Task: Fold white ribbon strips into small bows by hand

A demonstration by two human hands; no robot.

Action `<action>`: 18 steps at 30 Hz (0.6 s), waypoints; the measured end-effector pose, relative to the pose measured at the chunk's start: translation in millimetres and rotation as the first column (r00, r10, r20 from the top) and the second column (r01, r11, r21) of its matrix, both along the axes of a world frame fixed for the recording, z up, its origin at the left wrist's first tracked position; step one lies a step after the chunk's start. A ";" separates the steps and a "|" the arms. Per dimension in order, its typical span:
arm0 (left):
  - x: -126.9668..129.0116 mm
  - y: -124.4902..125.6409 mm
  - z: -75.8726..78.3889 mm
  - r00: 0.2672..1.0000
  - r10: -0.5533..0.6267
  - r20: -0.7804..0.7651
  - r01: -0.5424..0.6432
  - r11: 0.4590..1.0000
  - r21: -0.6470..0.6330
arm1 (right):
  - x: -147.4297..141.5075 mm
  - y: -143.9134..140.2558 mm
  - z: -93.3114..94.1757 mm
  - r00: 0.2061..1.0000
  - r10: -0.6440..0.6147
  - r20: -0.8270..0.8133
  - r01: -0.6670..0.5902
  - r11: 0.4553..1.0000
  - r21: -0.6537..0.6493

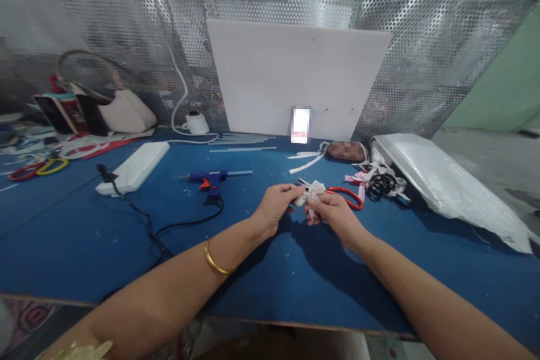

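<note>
Between my two hands is a small white ribbon bow (315,188), held just above the blue table. My left hand (276,205) pinches its left side, where a bit of black shows. My right hand (333,211) grips the bow from the right, and a short ribbon tail hangs down by its fingers. Fingers cover much of the bow. Just behind my right hand lies a pair of scissors with red handles (352,198), its blades partly hidden by the bow. To the left rests a blue glue gun (214,178) with a glue stick in its back.
Glue sticks (242,149) and white ribbon strips (310,164) lie farther back. Black hair ties (382,185), a checked pouch (348,151) and a plastic-wrapped package (442,180) are at right. A white power strip (137,166), cords and a handbag (126,109) occupy the left.
</note>
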State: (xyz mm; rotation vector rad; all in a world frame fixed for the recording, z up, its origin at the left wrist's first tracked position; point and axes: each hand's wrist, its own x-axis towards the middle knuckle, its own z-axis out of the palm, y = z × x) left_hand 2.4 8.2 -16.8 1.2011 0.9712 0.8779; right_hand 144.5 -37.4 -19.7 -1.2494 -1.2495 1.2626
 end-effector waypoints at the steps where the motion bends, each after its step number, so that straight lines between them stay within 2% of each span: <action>1: -0.4 0.1 0.2 0.999 -0.044 -0.006 0.044 0.999 -0.003 | -0.2 0.0 -0.5 1.000 -0.002 -0.002 0.002 1.000 0.002; 4: -1.0 -0.7 0.9 0.990 -0.136 -0.039 0.137 0.990 0.022 | -1.0 0.9 -5.1 1.000 0.025 0.019 -0.025 1.000 0.002; 8: 0.1 -2.0 1.1 0.997 -0.079 -0.026 0.081 0.994 0.079 | -0.4 4.5 -15.8 0.988 0.063 0.140 -0.070 0.997 0.045; 11: 1.2 -2.1 1.6 0.999 -0.042 0.001 0.042 0.997 0.057 | 0.8 4.0 -17.2 0.935 0.030 0.352 -0.074 0.991 0.111; 13: 1.8 -2.2 1.8 1.000 -0.008 0.004 0.008 1.000 0.021 | 0.3 0.2 -13.2 0.808 -0.033 0.589 -0.104 0.975 0.198; 15: 2.3 -2.6 1.4 1.000 0.023 0.006 -0.023 1.000 -0.005 | -1.6 -5.3 -7.9 0.540 -0.168 0.825 -0.189 0.930 0.314; 17: 3.1 -3.5 0.4 0.999 0.034 0.003 -0.034 0.999 -0.026 | -4.3 -10.8 -4.1 0.267 -0.270 0.925 -0.325 0.879 0.350; 18: 3.5 -4.2 -0.3 0.999 0.036 -0.001 -0.036 0.999 -0.035 | -5.6 -13.0 -3.2 0.164 -0.303 0.939 -0.390 0.855 0.343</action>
